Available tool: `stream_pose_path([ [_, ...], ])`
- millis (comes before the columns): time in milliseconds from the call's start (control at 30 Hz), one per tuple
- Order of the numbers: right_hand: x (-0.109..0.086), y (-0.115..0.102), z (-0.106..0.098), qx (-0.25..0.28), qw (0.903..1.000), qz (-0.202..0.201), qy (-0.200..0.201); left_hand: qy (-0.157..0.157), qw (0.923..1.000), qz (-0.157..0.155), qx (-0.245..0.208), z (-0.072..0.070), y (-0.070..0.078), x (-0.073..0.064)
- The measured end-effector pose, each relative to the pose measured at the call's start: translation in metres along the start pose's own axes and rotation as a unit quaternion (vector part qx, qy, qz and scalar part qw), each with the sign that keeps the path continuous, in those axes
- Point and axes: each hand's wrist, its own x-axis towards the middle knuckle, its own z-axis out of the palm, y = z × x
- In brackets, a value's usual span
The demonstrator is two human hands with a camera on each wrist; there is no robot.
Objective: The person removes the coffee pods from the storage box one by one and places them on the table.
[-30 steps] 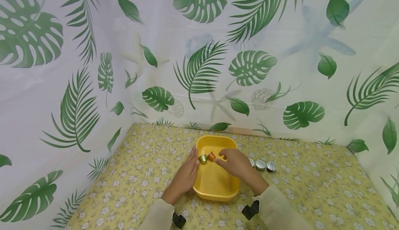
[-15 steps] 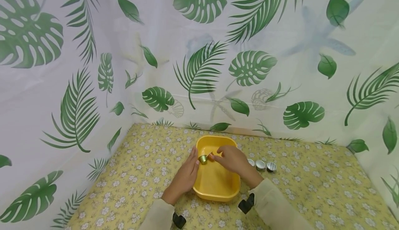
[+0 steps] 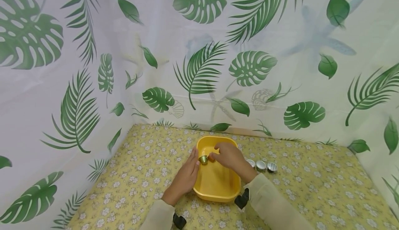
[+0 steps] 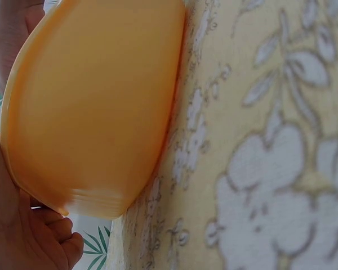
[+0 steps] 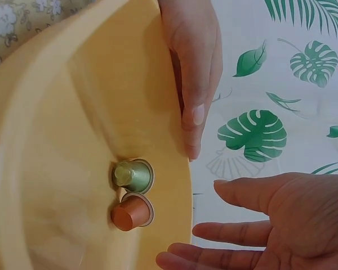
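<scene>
Inside a yellow plastic tub (image 3: 215, 188) lie two coffee capsules, a green one (image 5: 132, 175) and an orange one (image 5: 132, 211), side by side and touching. My left hand (image 3: 184, 174) rests along the tub's left rim. Its visible fingers are straight in the head view. Over the tub's far part is my right hand (image 3: 229, 155), its fingertips close to the orange capsule, which they partly cover in the head view. The right wrist view shows the right fingers (image 5: 225, 232) spread and nothing between them.
Right of the tub, three capsules (image 3: 260, 165) with silvery lids stand in a row on the floral tablecloth (image 3: 149, 167); the right arm partly hides the nearest. A leaf-patterned white curtain (image 3: 268, 95) rises behind the table and on the left.
My right hand has moved slightly left over the tub, covering more of the orange capsule. The left hand, tub and green capsule have stayed in place.
</scene>
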Motion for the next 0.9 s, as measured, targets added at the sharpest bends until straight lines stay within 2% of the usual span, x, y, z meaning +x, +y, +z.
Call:
stream_pose_path([
  [300, 0.008, -0.003, 0.001, -0.023, 0.9996, -0.015, -0.001, 0.008, 1.0, 0.005, 0.003, -0.001, 0.002, 0.001],
  [533, 0.013, -0.007, 0.007, -0.036, 0.9992, 0.003, -0.018, 0.007, 0.9999, 0.004, 0.01, 0.001, 0.001, -0.001],
  [900, 0.02, -0.008, 0.015, -0.047, 0.9986, -0.007, -0.024, 0.004, 1.0, 0.004, 0.007, 0.001, -0.002, 0.001],
])
